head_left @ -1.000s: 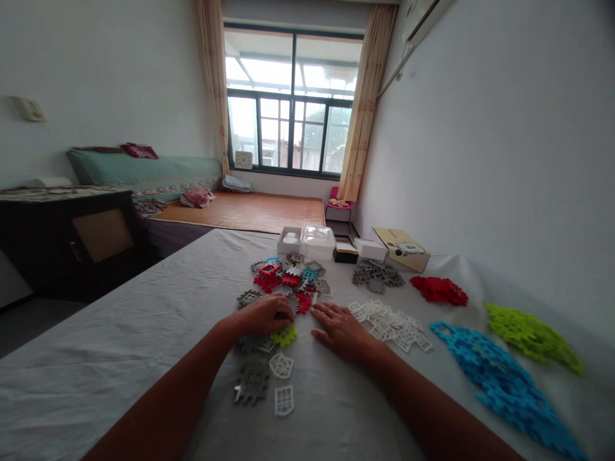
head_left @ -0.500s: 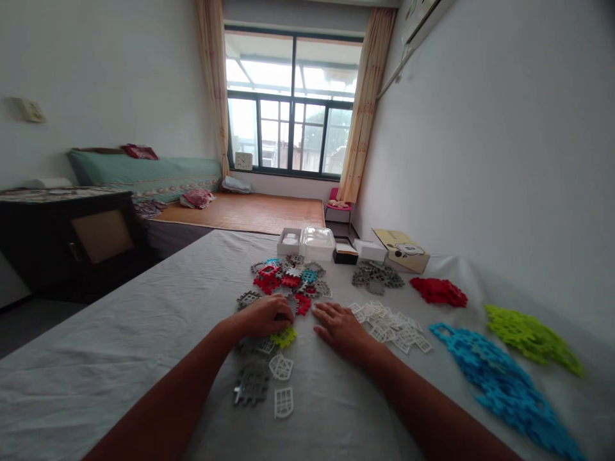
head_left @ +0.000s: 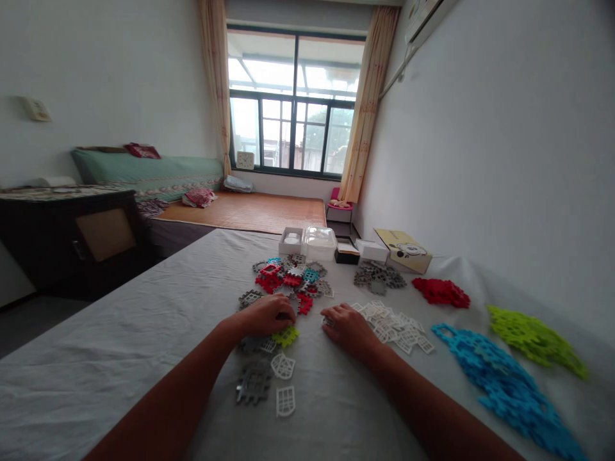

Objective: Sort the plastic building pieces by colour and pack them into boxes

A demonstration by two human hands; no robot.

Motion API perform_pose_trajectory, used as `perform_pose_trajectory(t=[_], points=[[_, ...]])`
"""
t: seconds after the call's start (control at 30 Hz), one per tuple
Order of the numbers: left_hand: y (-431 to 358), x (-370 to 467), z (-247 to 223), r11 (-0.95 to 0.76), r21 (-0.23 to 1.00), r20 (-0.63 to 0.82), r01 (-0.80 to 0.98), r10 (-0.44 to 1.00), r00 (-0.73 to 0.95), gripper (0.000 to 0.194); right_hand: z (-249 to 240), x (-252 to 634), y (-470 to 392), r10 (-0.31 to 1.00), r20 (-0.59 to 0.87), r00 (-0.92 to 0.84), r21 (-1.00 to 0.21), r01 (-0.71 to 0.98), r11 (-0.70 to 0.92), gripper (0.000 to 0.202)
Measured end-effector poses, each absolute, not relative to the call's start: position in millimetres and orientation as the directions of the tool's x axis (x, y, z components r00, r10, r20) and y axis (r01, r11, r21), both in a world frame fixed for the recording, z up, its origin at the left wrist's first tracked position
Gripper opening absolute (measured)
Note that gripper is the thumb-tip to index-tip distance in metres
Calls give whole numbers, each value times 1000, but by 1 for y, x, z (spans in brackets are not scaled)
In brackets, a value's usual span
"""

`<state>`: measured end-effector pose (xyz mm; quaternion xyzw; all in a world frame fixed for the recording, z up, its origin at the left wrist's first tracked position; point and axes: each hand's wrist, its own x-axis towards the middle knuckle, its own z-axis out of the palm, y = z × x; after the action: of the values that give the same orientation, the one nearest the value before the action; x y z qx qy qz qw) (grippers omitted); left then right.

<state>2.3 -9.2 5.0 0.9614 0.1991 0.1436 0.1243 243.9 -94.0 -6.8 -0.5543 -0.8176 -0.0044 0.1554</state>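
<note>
Cloth (head_left: 163, 301) covers the surface where six piles of plastic pieces lie: one mixed pile (head_left: 293, 276) and one grey pile (head_left: 379, 277) toward the far edge, one white pile (head_left: 396, 325) mid-surface, and one red pile (head_left: 441, 292), one lime pile (head_left: 533, 339) and one blue pile (head_left: 509, 378) toward the right edge. Fingers curled, the left hand (head_left: 268, 314) sits above one lime piece (head_left: 286, 336); whether it pinches anything cannot be seen. The right hand (head_left: 352, 330) bends its fingertips over one white lattice piece (head_left: 328, 321), its grip unclear. Two loose white pieces (head_left: 285, 401) lie toward the near edge. Along the far edge, one yellow box (head_left: 403, 251) carries a cartoon figure and lettering too small to read.
</note>
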Motion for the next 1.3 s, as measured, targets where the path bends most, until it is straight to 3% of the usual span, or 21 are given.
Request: perform_pose_trajectory(t=[0.2, 0.47, 0.67, 0.8, 0.87, 0.97, 1.1, 1.2, 1.3], points=[[-10, 2, 6, -896, 291, 229, 337, 407, 884, 16, -7, 255, -91, 916, 297, -270, -138, 937, 321, 27], [-8, 0, 4, -899, 285, 229, 333, 401, 887, 16, 5, 300, -85, 932, 362, -8, -142, 988, 63, 24], [-8, -1, 2, -900, 289, 242, 327, 399, 884, 15, 0, 313, -83, 948, 312, -59, -81, 993, 88, 21], [-8, -1, 2, -897, 292, 239, 332, 405, 882, 15, 4, 311, -83, 931, 359, -59, -72, 993, 90, 22], [-8, -1, 3, -895, 293, 230, 335, 406, 884, 15, 11, 299, -88, 906, 411, -103, -138, 975, 174, 22], [-9, 1, 5, -894, 300, 228, 333, 406, 885, 15, 24, 262, -109, 834, 442, -332, -267, 839, 475, 23], [-11, 2, 6, -892, 301, 240, 337, 413, 878, 16, 30, 201, -151, 584, 357, -729, -273, 517, 811, 30], [-10, 2, 4, -890, 301, 244, 343, 419, 875, 17, 25, 177, -169, 393, 217, -893, -255, 337, 907, 40], [-10, 2, 2, -887, 311, 242, 343, 423, 874, 16, 17, 174, -169, 397, 141, -907, -299, 344, 890, 40]])
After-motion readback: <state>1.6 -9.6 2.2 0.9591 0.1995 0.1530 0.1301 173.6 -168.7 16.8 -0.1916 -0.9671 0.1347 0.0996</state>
